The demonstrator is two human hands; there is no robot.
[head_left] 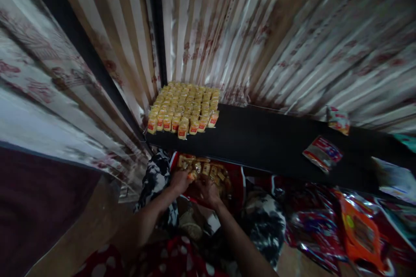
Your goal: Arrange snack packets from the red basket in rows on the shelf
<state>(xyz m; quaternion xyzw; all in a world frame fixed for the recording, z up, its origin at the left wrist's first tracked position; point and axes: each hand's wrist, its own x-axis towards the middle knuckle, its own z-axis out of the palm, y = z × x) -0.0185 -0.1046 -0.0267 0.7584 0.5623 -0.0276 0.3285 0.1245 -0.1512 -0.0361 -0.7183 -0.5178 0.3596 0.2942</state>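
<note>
My left hand (180, 181) and right hand (210, 191) are a little apart from each other, both down among the loose wrapped cakes (216, 173) in the open red bag (239, 184) between my knees. My left fingertips meet a cake on the left side, and my right hand is bent over the nearer ones; it is too dark and blurred to tell whether either is closed on anything. I judge the step in hand to be sorting or picking through these cakes, and the next move to call for a light, sure grip on the slippery wrappers (they look easy to crush).

Just beyond the bag runs the black worktop (260, 134). At its far left stands a block of yellow wrapped cakes (183, 106) in close rows, red labels showing on the near ones; one in the near row juts out towards me.

Well to the right on the worktop lie a red-and-blue packet (323, 154) and, farther back, a white-and-red packet (338, 120). Nearer, below the worktop's right end, an orange pouch (362, 233) rests against shiny red packaging (316, 227). A striped curtain (208, 26) hangs behind everything.
</note>
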